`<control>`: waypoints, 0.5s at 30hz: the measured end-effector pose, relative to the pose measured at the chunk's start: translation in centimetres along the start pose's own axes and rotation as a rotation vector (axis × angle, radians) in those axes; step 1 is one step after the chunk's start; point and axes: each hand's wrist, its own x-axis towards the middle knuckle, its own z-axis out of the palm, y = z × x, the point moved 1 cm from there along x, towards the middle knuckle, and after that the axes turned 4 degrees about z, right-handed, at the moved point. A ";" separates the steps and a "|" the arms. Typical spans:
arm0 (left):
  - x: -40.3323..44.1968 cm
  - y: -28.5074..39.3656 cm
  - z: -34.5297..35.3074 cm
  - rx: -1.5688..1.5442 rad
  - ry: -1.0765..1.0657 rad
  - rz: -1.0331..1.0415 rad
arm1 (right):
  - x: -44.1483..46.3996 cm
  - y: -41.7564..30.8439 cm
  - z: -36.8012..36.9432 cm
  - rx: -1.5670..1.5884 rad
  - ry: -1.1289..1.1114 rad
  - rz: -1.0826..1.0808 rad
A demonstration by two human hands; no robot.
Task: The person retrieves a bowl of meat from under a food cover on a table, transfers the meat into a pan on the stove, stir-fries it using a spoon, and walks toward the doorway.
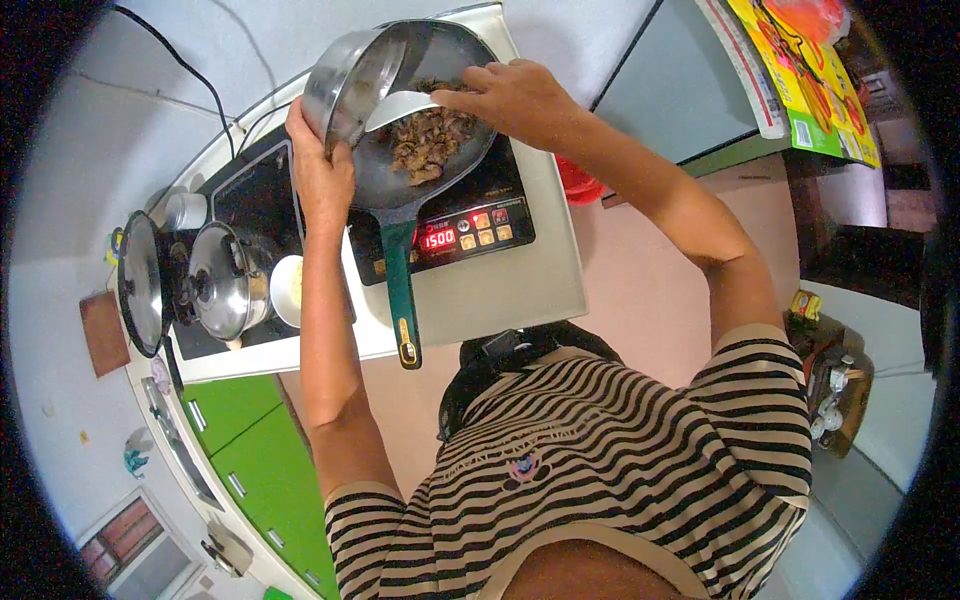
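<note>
My left hand (325,165) grips the rim of a steel bowl (335,85), tilted on its side over the left part of a dark frying pan (380,185). Browned chunks of food (430,145), which look like meat, lie in the pan. Fingers of my right hand (510,95) are closed on a white spoon-like utensil (400,107), which reaches from above the food towards the bowl's mouth. The pan rests on an induction cooker (480,235) with a lit red display reading 1500. Its green handle (400,290) points towards me.
Left of my left arm are a lidded steel pot (220,280), a white bowl (287,290) and a large lid (143,285) standing on edge. Green cabinets (250,450) are below the counter. A red basin (578,180) sits right of the counter, near a grey cabinet (680,80).
</note>
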 end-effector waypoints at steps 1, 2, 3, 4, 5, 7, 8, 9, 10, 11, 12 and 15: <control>0.0 0.1 -0.1 0.000 0.002 -0.002 | 0.1 0.1 -0.3 0.000 0.000 -0.003; -0.1 0.3 -0.2 -0.027 -0.010 -0.015 | 0.3 0.3 -0.8 -0.009 0.030 0.027; -0.2 0.6 -0.2 -0.054 -0.023 -0.028 | 0.3 0.4 -1.1 -0.018 0.059 0.058; -0.2 0.9 0.0 -0.054 -0.022 -0.029 | 0.5 0.3 -1.0 -0.018 0.059 0.056; -0.3 1.2 0.2 -0.045 -0.023 -0.038 | 0.8 0.2 -0.8 -0.019 0.068 0.060; -0.1 1.3 0.6 0.005 -0.005 -0.004 | 0.9 -0.4 -0.7 -0.024 0.080 0.070; -0.2 1.1 0.6 0.004 -0.005 -0.001 | 0.5 -1.0 -0.7 -0.024 0.054 0.056; -0.2 1.0 0.4 -0.017 0.011 -0.016 | 0.2 -1.3 -0.6 -0.023 0.029 0.043; -0.1 0.8 0.2 -0.039 0.028 -0.031 | -0.2 -1.3 -0.4 -0.025 0.030 0.046; -0.1 0.7 0.1 -0.017 0.012 -0.043 | -0.8 -1.1 -0.2 -0.018 0.014 0.023; -0.1 0.5 0.0 -0.018 0.012 -0.043 | -1.5 -0.9 0.0 -0.010 -0.002 -0.001; -0.1 0.1 -0.1 -0.101 0.018 -0.176 | -2.6 -0.4 0.7 0.024 -0.011 -0.036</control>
